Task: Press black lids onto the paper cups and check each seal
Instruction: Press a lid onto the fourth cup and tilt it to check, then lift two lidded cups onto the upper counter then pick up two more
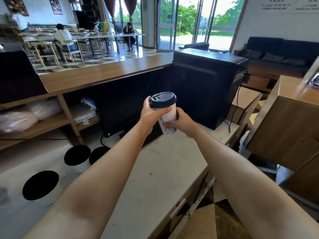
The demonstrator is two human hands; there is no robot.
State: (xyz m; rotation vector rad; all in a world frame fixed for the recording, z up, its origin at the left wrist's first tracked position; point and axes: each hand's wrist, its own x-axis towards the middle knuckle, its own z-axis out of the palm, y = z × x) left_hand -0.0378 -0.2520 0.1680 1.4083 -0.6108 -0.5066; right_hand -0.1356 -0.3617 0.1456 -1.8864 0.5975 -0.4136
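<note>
You have the paper cup (168,120) lifted clear above the white counter (155,178), in front of the dark monitor (127,104). Your left hand (150,114) wraps just under the black lid (163,100), thumb along the rim, probably feeling the seal. Your right hand (181,122) closes round the cup's lower half to steady it. Three blurred black discs (40,185) lie left of the cup, possibly lidded cups.
</note>
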